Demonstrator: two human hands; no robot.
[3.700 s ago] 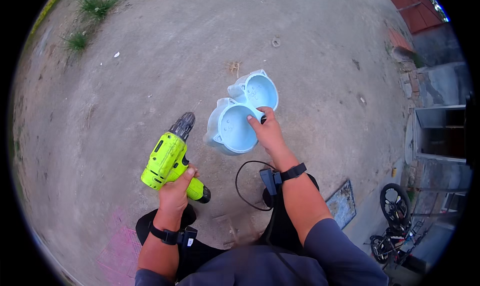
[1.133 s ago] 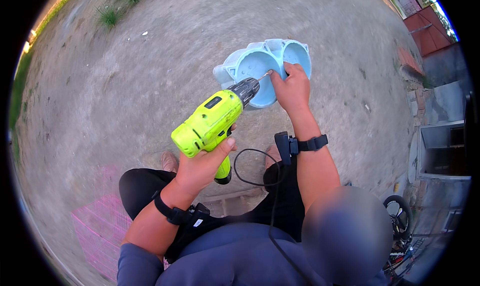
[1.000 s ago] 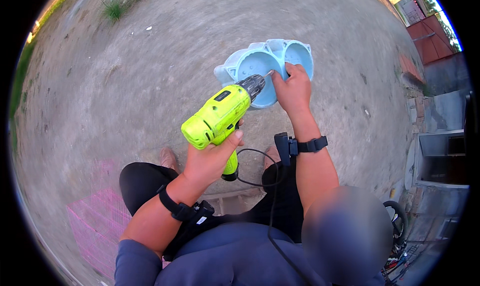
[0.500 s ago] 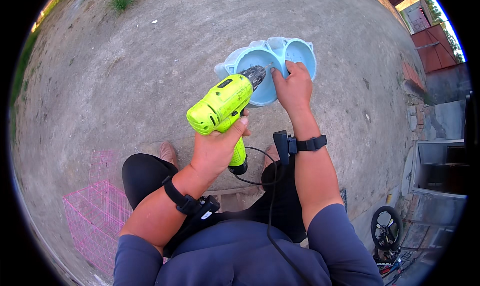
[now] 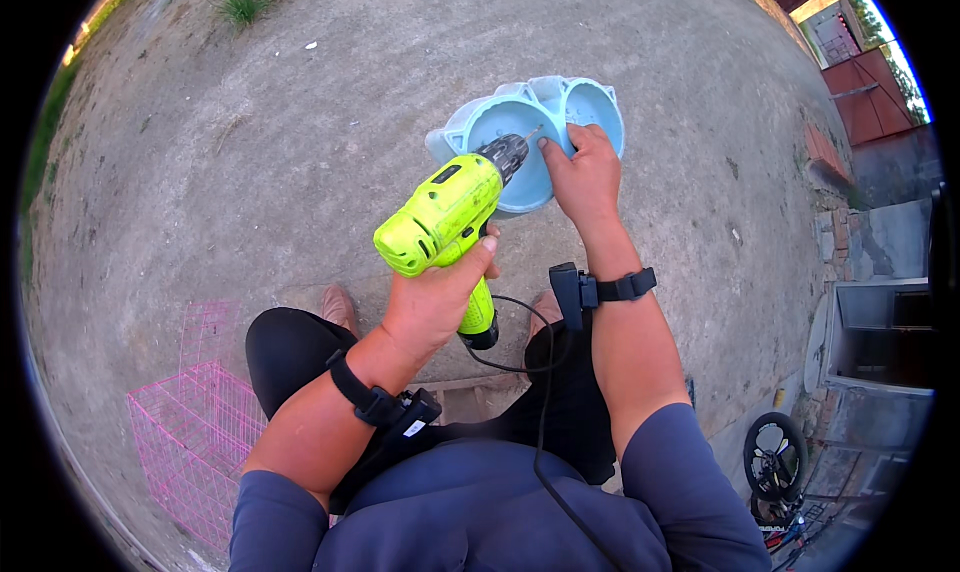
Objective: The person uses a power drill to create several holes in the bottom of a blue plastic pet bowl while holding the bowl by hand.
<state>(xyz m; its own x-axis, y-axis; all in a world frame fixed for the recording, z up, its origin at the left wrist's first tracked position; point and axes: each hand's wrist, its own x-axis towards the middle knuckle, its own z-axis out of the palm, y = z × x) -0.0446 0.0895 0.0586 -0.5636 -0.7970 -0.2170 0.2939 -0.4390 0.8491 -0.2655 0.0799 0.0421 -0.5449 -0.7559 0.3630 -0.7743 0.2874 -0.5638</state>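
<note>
The left grip (image 5: 440, 297) is wrapped around the handle of a lime-green drill (image 5: 440, 212), its black chuck pointing up and to the right. The thin bit (image 5: 534, 133) reaches over the nearer cup of a pale blue double bowl (image 5: 497, 122); whether its tip touches the plastic cannot be told. The right grip (image 5: 585, 177) pinches the bowl where the cups join, thumb near the bit. Black straps circle both wrists. A cable (image 5: 541, 452) loops by the drill's base and runs down over the dark shirt (image 5: 480, 512). On the ground (image 5: 300, 172) are a pink wire cage (image 5: 190, 442) at lower left, a bike (image 5: 775, 462) at lower right and grass (image 5: 240, 2) at upper left.
</note>
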